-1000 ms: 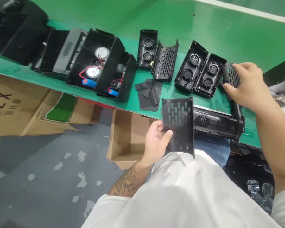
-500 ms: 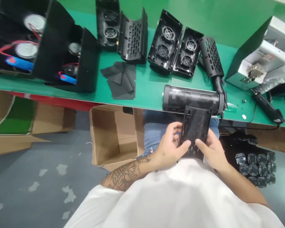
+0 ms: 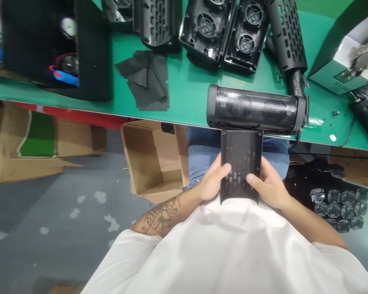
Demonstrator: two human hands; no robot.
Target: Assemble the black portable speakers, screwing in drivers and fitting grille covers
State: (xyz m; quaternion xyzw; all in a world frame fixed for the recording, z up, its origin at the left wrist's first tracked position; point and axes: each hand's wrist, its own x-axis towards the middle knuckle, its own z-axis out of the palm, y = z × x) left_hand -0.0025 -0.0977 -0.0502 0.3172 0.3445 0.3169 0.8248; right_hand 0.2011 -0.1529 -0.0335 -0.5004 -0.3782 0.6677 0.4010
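Note:
Between my hands, over my lap, is a black plastic shell (image 3: 241, 157) with rows of slots showing through it. My left hand (image 3: 214, 177) grips its left edge, thumb over the face. My right hand (image 3: 266, 182) holds the right edge the same way, its thumb lying on the inner face. The fingers behind the shell are partly hidden. Just beyond the shell's far end, a black speaker-like cylinder (image 3: 256, 109) with two round mesh grilles lies along the table edge.
On the green table (image 3: 190, 98) are dark cloth sheets (image 3: 149, 81), open housings with fan-like grilles (image 3: 245, 36), a slotted black cover (image 3: 286, 36) and a white machine (image 3: 346, 61). Black bins (image 3: 93, 53) hold wired parts at left. Below stands an open cardboard box (image 3: 155, 159).
The shell has turned from slightly tilted to nearly square-on, its inner face now showing more plainly. Both hands keep hold of its edges. My view has shifted closer to the table edge.

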